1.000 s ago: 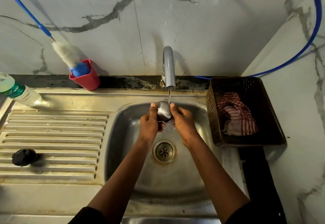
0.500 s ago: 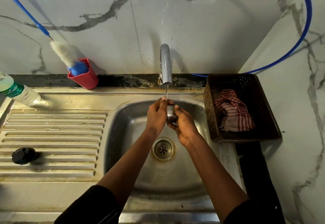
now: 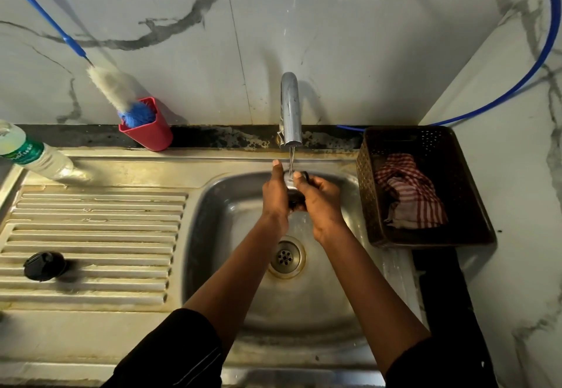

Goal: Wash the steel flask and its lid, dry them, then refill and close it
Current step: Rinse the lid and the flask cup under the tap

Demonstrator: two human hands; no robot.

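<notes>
Both hands hold the small steel flask (image 3: 290, 181) under the running tap (image 3: 290, 110), above the sink basin (image 3: 213, 235). My left hand (image 3: 275, 196) grips its left side, thumb pointing up. My right hand (image 3: 319, 197) wraps round its right side. Only a sliver of steel and a dark lower part show between the palms. A thin stream of water lands on the flask's top. The black lid (image 3: 44, 266) lies on the ribbed draining board (image 3: 91, 235) at the left, away from both hands.
A red cup (image 3: 150, 132) with a blue-and-white bottle brush stands at the back ledge. A plastic water bottle (image 3: 30, 153) lies at far left. A brown basket (image 3: 456, 235) with a red checked cloth (image 3: 407, 196) sits right of the sink. The drain (image 3: 286, 256) lies below the hands.
The hands have turned the flask between them under the stream and closed more tightly round it, so less steel shows. The lid has not moved.
</notes>
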